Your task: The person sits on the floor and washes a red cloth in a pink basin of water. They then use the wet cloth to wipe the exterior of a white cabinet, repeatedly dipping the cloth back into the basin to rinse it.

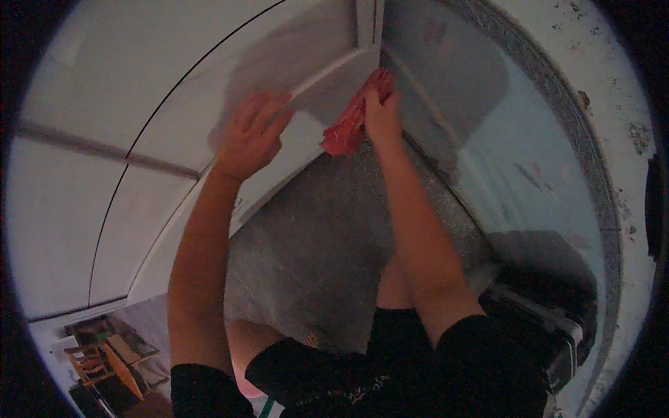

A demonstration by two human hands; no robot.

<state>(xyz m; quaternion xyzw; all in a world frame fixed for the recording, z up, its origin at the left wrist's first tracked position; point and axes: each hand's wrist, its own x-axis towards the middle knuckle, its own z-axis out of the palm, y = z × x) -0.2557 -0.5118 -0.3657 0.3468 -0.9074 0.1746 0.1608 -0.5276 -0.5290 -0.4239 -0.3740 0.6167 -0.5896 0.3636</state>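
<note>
My right hand grips a crumpled red cloth, which hangs down to the left of my fingers. Both are close to the corner where a white panel and a glossy tiled wall meet. To the left, my left hand is spread with its fingers a little apart and holds nothing. It is in front of the pale panel and its ledge. Whether the fingertips touch that ledge, I cannot tell.
Grey floor lies below my arms. A dark case with a light edge stands low on the right by the wall. At lower left are a wooden chair and other furniture. A patterned border strip runs along the tiles.
</note>
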